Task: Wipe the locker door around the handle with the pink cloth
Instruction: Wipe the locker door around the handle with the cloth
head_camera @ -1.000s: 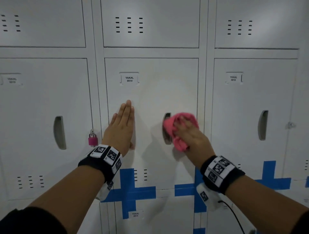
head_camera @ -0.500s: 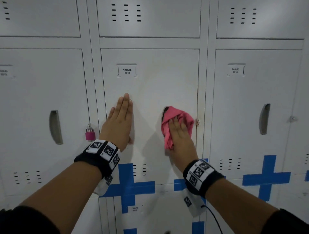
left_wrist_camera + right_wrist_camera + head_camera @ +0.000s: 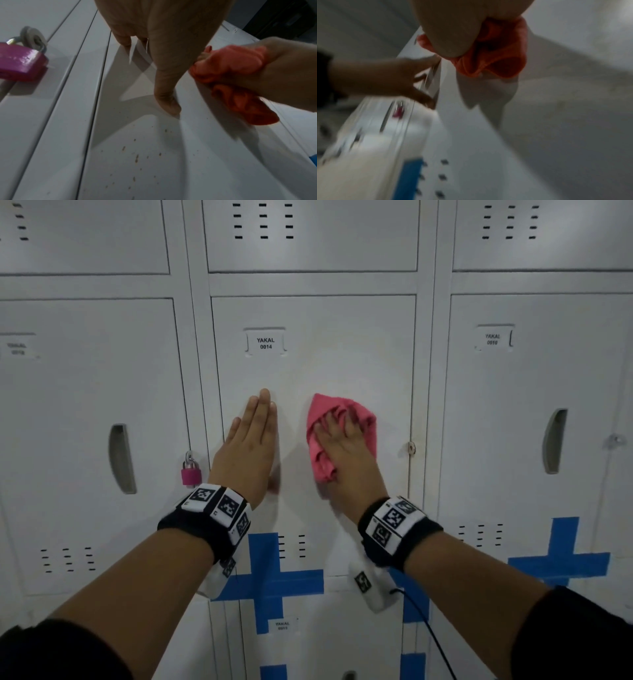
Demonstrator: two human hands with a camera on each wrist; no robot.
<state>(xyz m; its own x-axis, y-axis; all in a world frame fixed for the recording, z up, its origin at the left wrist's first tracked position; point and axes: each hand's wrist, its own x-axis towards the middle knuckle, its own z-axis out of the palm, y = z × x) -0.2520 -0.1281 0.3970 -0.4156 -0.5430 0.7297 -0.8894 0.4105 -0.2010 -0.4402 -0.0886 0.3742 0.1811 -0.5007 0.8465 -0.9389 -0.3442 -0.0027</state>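
While seemingly flat, hands [image 3: 249, 448] [image 3: 344, 451] on door [image 3: 342, 361]

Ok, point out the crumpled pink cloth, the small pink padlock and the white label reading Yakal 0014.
crumpled pink cloth [image 3: 323, 416]: head view, upper left fold above the fingers.
small pink padlock [image 3: 189, 475]: head view, middle of its body.
white label reading Yakal 0014 [image 3: 265, 343]: head view, between the printed lines.

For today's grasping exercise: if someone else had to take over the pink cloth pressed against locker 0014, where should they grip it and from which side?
Judging by its pose, pinch the pink cloth at its free upper-left peak, coming from above and left. That corner sticks out past the right hand, which presses the rest flat to the locker door. The left hand limits a lower left approach.
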